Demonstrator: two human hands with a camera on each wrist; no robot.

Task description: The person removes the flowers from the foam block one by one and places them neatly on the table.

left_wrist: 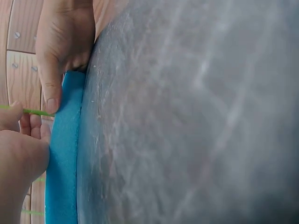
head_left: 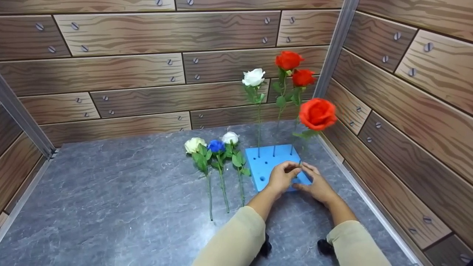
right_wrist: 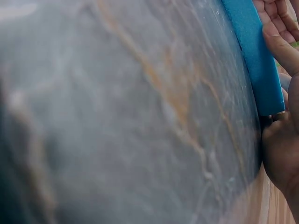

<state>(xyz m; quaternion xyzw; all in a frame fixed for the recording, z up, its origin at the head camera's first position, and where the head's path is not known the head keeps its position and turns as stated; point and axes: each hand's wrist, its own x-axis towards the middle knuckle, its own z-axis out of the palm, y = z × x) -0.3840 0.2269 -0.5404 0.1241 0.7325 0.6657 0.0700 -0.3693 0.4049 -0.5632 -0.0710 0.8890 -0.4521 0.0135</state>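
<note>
My left hand (head_left: 281, 177) pinches the green stem (left_wrist: 33, 111) of the nearest red rose (head_left: 317, 113) just above a blue foam block (head_left: 275, 170). The rose's bloom stands tall, leaning toward me. My right hand (head_left: 318, 186) grips the block's right side, its thumb (left_wrist: 51, 103) on the top and its fingers round the end. Behind the hands, a white rose (head_left: 253, 77) and two more red roses, one higher (head_left: 289, 60) and one lower (head_left: 303, 77), stand upright in holes along the block's far row. Fingers hide where the held stem meets the block.
Left of the block lie a cream rose (head_left: 194, 145), a blue rose (head_left: 216, 146) and another white rose (head_left: 230, 137), stems toward me. The grey marbled table (head_left: 122, 192) is bounded by wood-patterned walls at the back (head_left: 129, 74) and right (head_left: 402, 147).
</note>
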